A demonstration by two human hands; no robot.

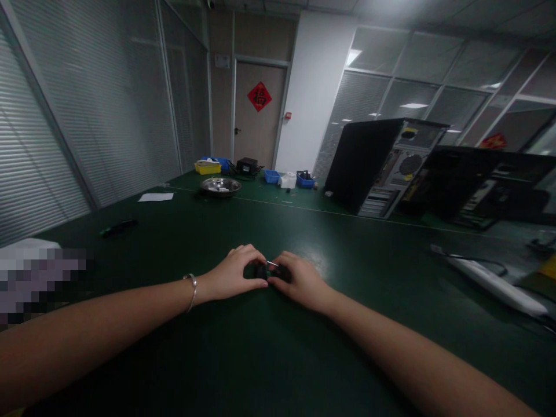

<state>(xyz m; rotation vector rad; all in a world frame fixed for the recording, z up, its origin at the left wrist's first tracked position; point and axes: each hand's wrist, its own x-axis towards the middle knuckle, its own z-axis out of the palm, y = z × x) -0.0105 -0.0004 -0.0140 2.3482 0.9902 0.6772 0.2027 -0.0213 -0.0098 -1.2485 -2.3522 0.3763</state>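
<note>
Green table (pixel 269 359) below: held a small dark part (pixel 262 271) over the middle of it with both hands. Clamped the left hand (pixel 238 273) on one side and the right hand (pixel 304 284) on the other, with bent fingers and thumbs close together. Saw a thin shiny bit (pixel 273 264) between. Had a white power strip (pixel 495 284) off to the right, and farther back a big black computer case (pixel 365 165), partly blocking another dark machine (pixel 482 188). Saw a metal bowl (pixel 220 186), a yellow box (pixel 207 168), a blue box (pixel 271 176) and a black box (pixel 247 167) near the far end, with white paper (pixel 155 197) to the left. Spotted a dark thing with a green end (pixel 118 227) nearer, too blurry to name. Saw only some of a white thing (pixel 30 246) at the left edge, covered lower down by big blurry squares. Could not see most of the small dark part behind the fingers, nor tell one piece from two.
</note>
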